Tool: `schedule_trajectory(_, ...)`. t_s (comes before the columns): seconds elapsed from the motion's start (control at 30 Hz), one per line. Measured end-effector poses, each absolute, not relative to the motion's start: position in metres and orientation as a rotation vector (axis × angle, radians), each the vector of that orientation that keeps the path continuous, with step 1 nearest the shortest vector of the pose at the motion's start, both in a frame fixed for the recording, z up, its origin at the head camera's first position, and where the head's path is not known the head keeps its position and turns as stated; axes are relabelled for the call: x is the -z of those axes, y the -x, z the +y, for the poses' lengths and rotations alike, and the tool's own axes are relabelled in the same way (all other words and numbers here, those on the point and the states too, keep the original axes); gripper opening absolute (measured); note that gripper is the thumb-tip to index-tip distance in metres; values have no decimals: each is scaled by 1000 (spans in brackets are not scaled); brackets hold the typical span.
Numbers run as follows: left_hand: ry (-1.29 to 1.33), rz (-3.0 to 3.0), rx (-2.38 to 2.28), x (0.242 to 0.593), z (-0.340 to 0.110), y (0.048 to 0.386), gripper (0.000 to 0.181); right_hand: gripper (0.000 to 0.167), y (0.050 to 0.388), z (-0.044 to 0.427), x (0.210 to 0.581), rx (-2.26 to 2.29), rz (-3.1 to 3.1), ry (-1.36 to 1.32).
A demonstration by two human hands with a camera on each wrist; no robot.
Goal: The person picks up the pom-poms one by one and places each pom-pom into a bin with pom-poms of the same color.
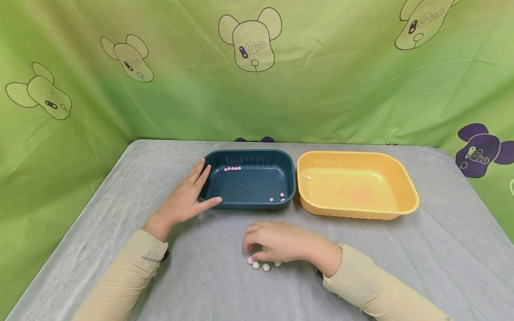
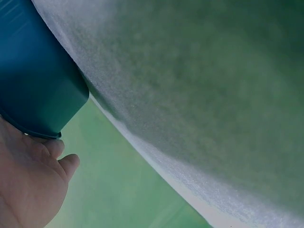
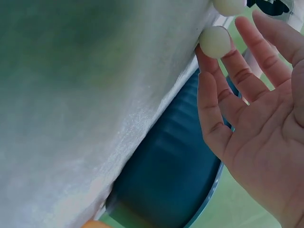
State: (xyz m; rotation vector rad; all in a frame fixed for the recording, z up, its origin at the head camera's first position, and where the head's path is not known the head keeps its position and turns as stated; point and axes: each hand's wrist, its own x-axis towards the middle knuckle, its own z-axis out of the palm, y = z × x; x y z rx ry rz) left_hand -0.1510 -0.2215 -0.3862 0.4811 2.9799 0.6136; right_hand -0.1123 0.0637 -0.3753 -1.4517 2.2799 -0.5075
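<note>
My left hand [image 1: 182,196] rests at the left end of a dark blue basin [image 1: 246,206], fingers spread along the rim and the thumb over the front corner. In the left wrist view, the palm and fingertips lie against the basin's rim. Over the table, my right hand [image 1: 277,243] hangs with loosely bent fingers, its thumb beside a pink ball [image 1: 250,260]. Just below it lie cream balls [image 1: 267,267], one partly under the hand. The right wrist view shows a cream ball [image 3: 215,42] in front of the fingertips; no grip on it shows.
Several small pink balls [image 1: 233,169] lie inside the blue basin, in its back left and front right corners. A yellow basin [image 1: 357,211] stands right beside it, with two small pale balls [image 1: 308,178] at its left. Grey cloth [image 1: 201,276] covers the table; a green curtain [image 1: 321,89] hangs behind.
</note>
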Motion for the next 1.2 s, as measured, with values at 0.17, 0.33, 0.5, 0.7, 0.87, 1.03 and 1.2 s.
schedule_trajectory(0.17, -477, 2978, -616, 385, -222, 151, 100, 10, 111, 61, 375, 465, 2295, 1450)
schedule_trajectory(0.33, -477, 2982, -606, 385, -222, 151, 100, 8, 109, 60, 376, 454, 2284, 1456)
schedule_trajectory(0.5, -477, 2984, -589, 385, -221, 151, 100, 6, 107, 60, 377, 454, 2273, 1476)
schedule_trajectory(0.7, -474, 2981, -597, 386, -221, 152, 100, 9, 108, 61, 380, 469, 2261, 1528)
schedule_trajectory(0.87, -472, 2981, -603, 386, -221, 153, 99, 11, 109, 62, 381, 469, 2262, 1559)
schedule_trajectory(1.03, -470, 2982, -592, 386, -221, 152, 99, 10, 108, 61, 380, 436, 2273, 1536)
schedule_trajectory(1.2, -469, 2984, -574, 387, -221, 152, 100, 7, 107, 59, 379, 402, 2282, 1498)
